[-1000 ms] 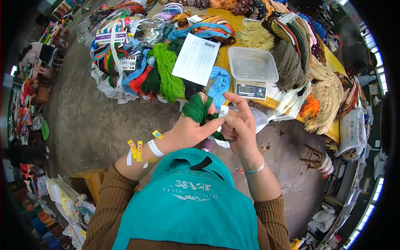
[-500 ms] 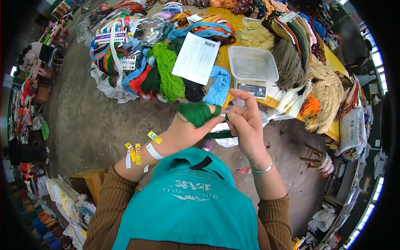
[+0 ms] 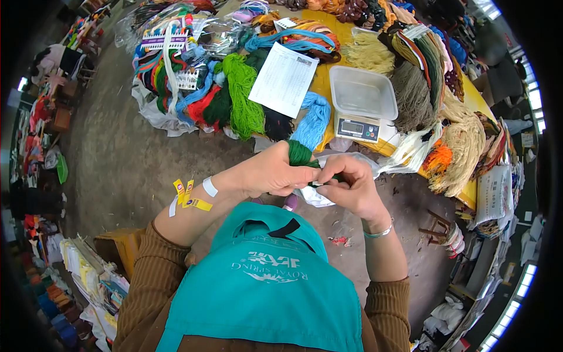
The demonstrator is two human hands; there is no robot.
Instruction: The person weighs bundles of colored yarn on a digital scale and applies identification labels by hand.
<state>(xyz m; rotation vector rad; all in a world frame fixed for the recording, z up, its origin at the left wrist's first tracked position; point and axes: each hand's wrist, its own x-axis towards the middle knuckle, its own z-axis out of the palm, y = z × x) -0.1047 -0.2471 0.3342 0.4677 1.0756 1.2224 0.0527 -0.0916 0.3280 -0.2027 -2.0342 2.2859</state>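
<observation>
My left hand (image 3: 271, 173) is closed around a dark green skein of yarn (image 3: 299, 154), whose loop sticks out above the fist. Close beside it, my right hand (image 3: 347, 186) pinches the skein's lower strands, fingers curled in. Both hands meet just above my teal apron (image 3: 267, 276). Several yellow and white paper tags (image 3: 189, 194) are stuck on my left forearm. A white plastic bag (image 3: 319, 196) hangs under the hands.
A yellow table (image 3: 469, 88) holds a digital scale (image 3: 356, 127) with a clear tub (image 3: 362, 94), a printed sheet (image 3: 284, 79) and many yarn skeins. A heap of bright yarn (image 3: 193, 88) lies on the concrete floor, left of the table.
Both hands have dropped lower and drawn together. My left hand has turned over and closed on the green skein. My right hand's fingers, raised before, have curled down onto the strands.
</observation>
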